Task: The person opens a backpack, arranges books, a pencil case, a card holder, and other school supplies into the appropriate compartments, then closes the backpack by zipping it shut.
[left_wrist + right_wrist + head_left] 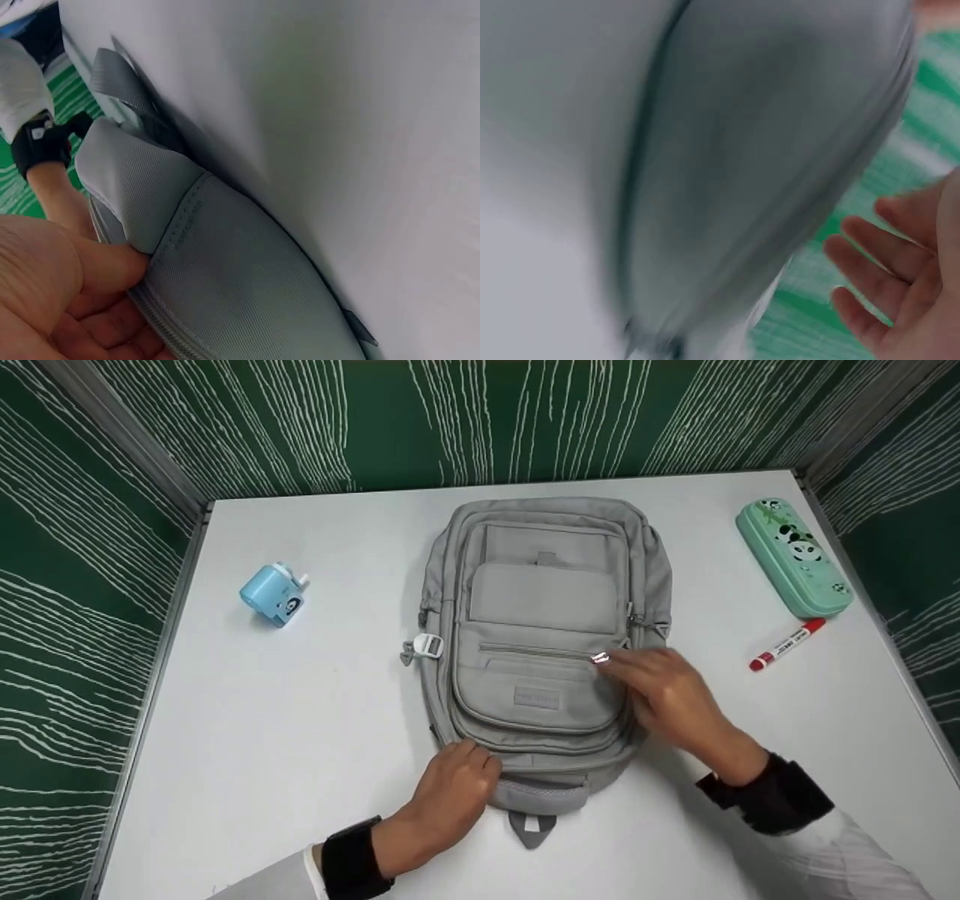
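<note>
A grey backpack lies flat, front pockets up, its webbing loop toward the person. My left hand grips its near left edge; in the left wrist view the thumb presses the grey fabric beside a zipper seam, with the other fingers curled underneath. Over the right side of the front pocket is my right hand, fingertips close to the right end of a pocket zipper. The right wrist view, blurred on the bag, has those fingers apart and loosely extended beside it.
A light blue pencil sharpener with a crank stands on the left of the white table. On the right lie a green panda pencil case and a red-capped marker. A white buckle sticks out at the bag's left side.
</note>
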`<control>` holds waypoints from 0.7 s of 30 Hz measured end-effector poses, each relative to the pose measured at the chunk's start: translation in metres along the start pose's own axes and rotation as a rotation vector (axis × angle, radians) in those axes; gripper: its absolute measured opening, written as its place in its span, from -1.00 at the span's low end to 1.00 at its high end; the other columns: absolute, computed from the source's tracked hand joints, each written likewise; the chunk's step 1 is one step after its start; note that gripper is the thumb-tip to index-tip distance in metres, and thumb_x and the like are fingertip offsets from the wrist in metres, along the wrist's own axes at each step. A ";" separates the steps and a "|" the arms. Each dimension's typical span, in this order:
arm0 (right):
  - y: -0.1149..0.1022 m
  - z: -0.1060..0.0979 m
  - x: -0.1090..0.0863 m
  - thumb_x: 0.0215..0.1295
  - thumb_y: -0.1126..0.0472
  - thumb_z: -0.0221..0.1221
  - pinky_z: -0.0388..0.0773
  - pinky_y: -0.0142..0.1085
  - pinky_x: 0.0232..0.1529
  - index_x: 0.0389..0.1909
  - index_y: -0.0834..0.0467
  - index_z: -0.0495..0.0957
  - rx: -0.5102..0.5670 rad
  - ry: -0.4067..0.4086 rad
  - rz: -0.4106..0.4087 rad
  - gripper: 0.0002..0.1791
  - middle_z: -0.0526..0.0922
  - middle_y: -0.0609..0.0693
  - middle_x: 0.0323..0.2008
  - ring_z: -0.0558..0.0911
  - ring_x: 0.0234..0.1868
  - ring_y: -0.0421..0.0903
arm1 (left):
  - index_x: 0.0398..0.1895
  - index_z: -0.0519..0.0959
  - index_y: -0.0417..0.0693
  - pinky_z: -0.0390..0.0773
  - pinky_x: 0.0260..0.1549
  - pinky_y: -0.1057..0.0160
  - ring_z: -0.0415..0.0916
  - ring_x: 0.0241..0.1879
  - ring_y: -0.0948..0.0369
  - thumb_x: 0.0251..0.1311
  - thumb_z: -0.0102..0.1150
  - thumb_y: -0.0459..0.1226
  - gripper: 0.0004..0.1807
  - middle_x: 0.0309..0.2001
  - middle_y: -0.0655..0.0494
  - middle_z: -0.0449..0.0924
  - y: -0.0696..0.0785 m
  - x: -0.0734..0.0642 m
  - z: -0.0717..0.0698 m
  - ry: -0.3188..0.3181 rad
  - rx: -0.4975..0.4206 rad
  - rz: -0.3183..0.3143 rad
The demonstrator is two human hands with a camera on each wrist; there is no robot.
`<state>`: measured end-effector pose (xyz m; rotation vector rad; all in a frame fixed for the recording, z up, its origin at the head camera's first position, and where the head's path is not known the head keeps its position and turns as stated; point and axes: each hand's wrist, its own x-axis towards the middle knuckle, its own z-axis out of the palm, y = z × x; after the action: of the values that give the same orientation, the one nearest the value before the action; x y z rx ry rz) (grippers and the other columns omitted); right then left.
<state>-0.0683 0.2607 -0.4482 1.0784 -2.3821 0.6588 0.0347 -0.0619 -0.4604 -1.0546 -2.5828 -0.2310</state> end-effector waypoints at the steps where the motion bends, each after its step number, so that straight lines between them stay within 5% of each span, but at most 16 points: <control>1: 0.012 -0.003 0.000 -0.05 0.72 0.14 0.56 0.18 0.08 0.02 0.37 0.70 -0.016 -0.006 0.019 -0.44 0.72 0.29 0.06 0.70 0.03 0.30 | -0.37 0.72 -0.20 0.56 -0.39 0.30 0.52 -0.40 0.20 -0.07 0.42 -0.57 -0.80 -0.46 0.06 0.62 -0.002 -0.001 -0.001 0.004 0.002 -0.007; 6: 0.062 -0.010 0.002 -0.08 0.81 0.03 0.43 0.20 0.29 0.13 0.46 0.62 -0.115 -0.044 0.091 -0.33 0.63 0.39 0.18 0.58 0.19 0.41 | -0.39 0.71 -0.23 0.59 -0.38 0.28 0.54 -0.39 0.18 -0.08 0.40 -0.59 -0.81 -0.46 0.04 0.62 -0.009 -0.004 -0.005 -0.006 0.001 -0.038; 10: 0.084 -0.008 0.005 0.03 0.76 0.09 0.41 0.24 0.31 0.11 0.48 0.63 -0.180 -0.074 0.068 -0.45 0.64 0.41 0.15 0.58 0.20 0.40 | -0.41 0.70 -0.23 0.60 -0.39 0.26 0.55 -0.40 0.17 -0.09 0.39 -0.60 -0.81 -0.46 0.02 0.64 -0.017 -0.008 -0.007 -0.019 0.002 -0.076; 15: 0.095 -0.004 0.004 0.15 0.65 0.21 0.39 0.33 0.27 -0.05 0.45 0.70 -0.215 -0.093 0.032 -0.67 0.71 0.35 0.04 0.64 0.13 0.36 | -0.50 0.66 -0.20 0.58 -0.40 0.24 0.55 -0.44 0.16 -0.20 0.36 -0.63 -0.78 -0.49 0.03 0.65 -0.029 -0.011 -0.010 -0.009 -0.015 -0.127; 21: 0.093 -0.005 -0.005 0.08 0.59 0.36 0.40 0.37 0.23 -0.12 0.39 0.74 -0.223 -0.100 0.002 -0.70 0.77 0.29 -0.07 0.71 0.01 0.31 | -0.49 0.66 -0.22 0.60 -0.29 0.18 0.55 -0.43 0.11 -0.25 0.35 -0.68 -0.73 -0.50 0.00 0.64 -0.047 -0.013 -0.012 0.001 -0.008 -0.162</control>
<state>-0.1369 0.3202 -0.4695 1.0334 -2.4714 0.3361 0.0132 -0.1069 -0.4550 -0.8477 -2.6711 -0.2821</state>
